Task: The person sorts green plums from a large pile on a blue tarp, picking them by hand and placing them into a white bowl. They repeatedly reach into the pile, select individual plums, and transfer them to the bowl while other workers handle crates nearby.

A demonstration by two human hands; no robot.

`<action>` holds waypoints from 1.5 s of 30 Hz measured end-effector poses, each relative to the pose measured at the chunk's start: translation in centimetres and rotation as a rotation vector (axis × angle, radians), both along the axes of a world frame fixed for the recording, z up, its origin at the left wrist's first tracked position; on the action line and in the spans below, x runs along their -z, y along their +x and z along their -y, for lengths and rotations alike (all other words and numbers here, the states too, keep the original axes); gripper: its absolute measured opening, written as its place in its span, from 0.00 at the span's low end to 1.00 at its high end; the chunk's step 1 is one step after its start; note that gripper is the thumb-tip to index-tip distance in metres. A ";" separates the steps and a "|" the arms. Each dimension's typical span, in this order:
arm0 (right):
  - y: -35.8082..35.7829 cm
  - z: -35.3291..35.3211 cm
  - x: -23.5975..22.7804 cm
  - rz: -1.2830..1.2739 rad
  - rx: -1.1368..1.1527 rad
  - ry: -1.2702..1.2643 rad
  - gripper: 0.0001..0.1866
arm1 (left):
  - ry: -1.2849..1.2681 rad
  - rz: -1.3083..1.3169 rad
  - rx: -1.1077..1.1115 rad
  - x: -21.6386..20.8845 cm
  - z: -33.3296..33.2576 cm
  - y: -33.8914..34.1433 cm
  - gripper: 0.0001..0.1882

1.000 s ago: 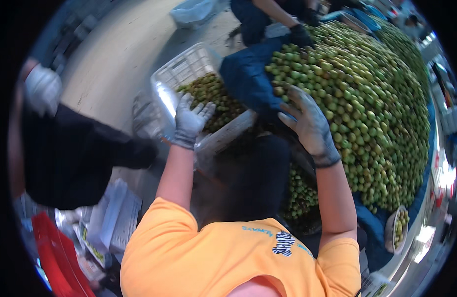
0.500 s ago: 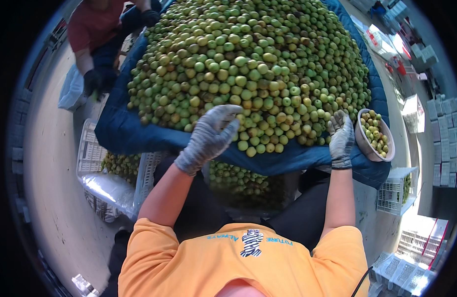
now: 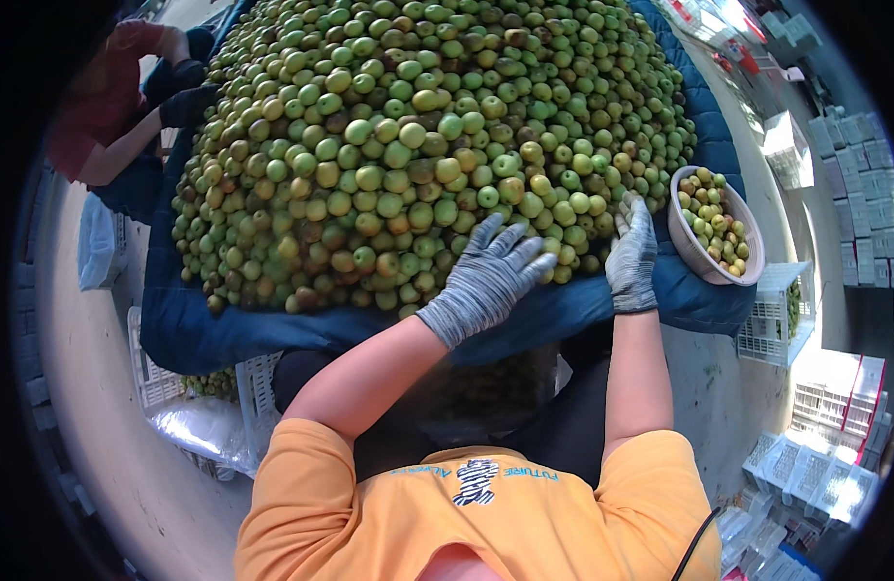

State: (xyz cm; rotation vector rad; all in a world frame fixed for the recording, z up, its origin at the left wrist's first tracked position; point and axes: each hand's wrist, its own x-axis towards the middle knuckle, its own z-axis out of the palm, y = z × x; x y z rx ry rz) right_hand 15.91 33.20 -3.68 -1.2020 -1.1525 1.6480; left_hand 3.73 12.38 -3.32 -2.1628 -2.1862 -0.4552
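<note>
A big heap of small round green and brownish fruits (image 3: 369, 184), which look like jujubes, lies on a dark blue quilted cloth (image 3: 263, 334). My left hand (image 3: 491, 281), in a striped grey knit glove, rests palm down at the heap's near edge. Its fingers are spread over the fruits, and none is seen gripped. On the right, my gloved right hand (image 3: 633, 257) reaches into the same edge with its fingers stretched out. Its fingertips touch or nearly touch the fruits; the palm side is partly hidden. Just right of it, a pale pink basin (image 3: 688, 250) holds more of the fruits.
Beyond the heap's left side sits a co-worker in a red top (image 3: 103, 116), wearing dark gloves. White plastic crates (image 3: 258, 397) stand below the cloth at left, one with a clear plastic bag (image 3: 200, 426). Another crate (image 3: 765, 324) is on the right, before stacked boxes (image 3: 859, 213).
My left hand has moved right and down onto the heap's near edge, its fingers now spread. My right hand stays at the edge near the basin. The co-worker's arm has moved to the heap.
</note>
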 end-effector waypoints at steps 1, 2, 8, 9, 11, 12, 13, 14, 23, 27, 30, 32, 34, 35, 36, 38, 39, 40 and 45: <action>-0.3 0.0 -0.8 -0.029 0.040 -0.086 0.24 | -0.066 -0.033 -0.020 0.8 -0.1 -0.2 0.27; -0.1 -0.5 -1.2 0.007 0.026 -0.078 0.23 | -0.128 -0.077 -0.029 0.0 0.1 -0.4 0.25; 1.3 -4.0 -0.2 0.734 -0.517 0.481 0.20 | -0.331 -0.096 -0.163 -1.2 0.4 -1.7 0.18; 1.1 -3.1 -1.2 0.885 -0.548 0.560 0.20 | -0.334 -0.101 -0.155 -1.2 0.6 -1.7 0.18; 0.8 -2.7 -1.0 0.985 -0.562 0.713 0.20 | -0.351 -0.088 -0.160 -1.7 0.9 -1.8 0.18; 0.7 -2.6 -1.0 1.034 -0.571 0.793 0.20 | -0.364 -0.076 -0.161 -2.2 1.1 -1.9 0.18; 0.8 -2.4 -1.3 1.050 -0.557 0.781 0.21 | -0.377 -0.065 -0.164 -2.4 1.3 -1.9 0.18; 0.3 -2.0 -1.6 1.053 -0.549 0.769 0.21 | -0.336 -0.101 -0.156 -2.0 1.7 -2.1 0.17; -2.8 3.0 -2.7 0.600 -0.531 0.733 0.19 | 0.493 0.557 -0.359 -3.1 6.4 -7.5 0.09; -7.7 7.2 -3.7 0.506 -0.679 1.112 0.18 | 0.357 1.255 -0.640 -4.4 8.3 -9.9 0.09; -11.6 7.6 -3.9 0.600 -0.670 1.340 0.21 | 0.397 1.574 -0.685 -5.4 9.3 -9.8 0.13; -13.9 6.8 -3.4 0.815 -0.777 1.311 0.21 | 0.411 1.642 -0.732 -6.3 9.6 -9.6 0.16; -14.8 6.6 -4.5 0.979 -0.833 1.310 0.21 | 0.469 1.685 -0.636 -6.0 10.2 -10.2 0.17; -14.8 6.5 -5.4 1.015 -0.896 1.247 0.21 | 0.502 1.704 -0.589 -5.9 10.6 -10.5 0.18; -14.6 6.3 -5.5 0.997 -0.878 1.230 0.21 | 0.439 1.656 -0.631 -6.6 11.1 -10.6 0.19; -13.8 7.1 -6.1 0.890 -0.835 1.139 0.22 | 0.341 1.611 -0.542 -5.9 11.9 -11.2 0.20; -12.9 8.0 -6.6 0.804 -0.812 1.062 0.23 | 0.294 1.589 -0.499 -6.4 12.1 -11.3 0.20; -12.4 9.4 -7.0 0.599 -0.901 0.846 0.25 | 0.257 1.662 -0.521 -7.0 11.5 -10.4 0.23; -10.2 12.8 -6.7 0.362 -1.033 0.560 0.24 | 0.157 1.720 -0.495 -6.7 11.4 -9.6 0.19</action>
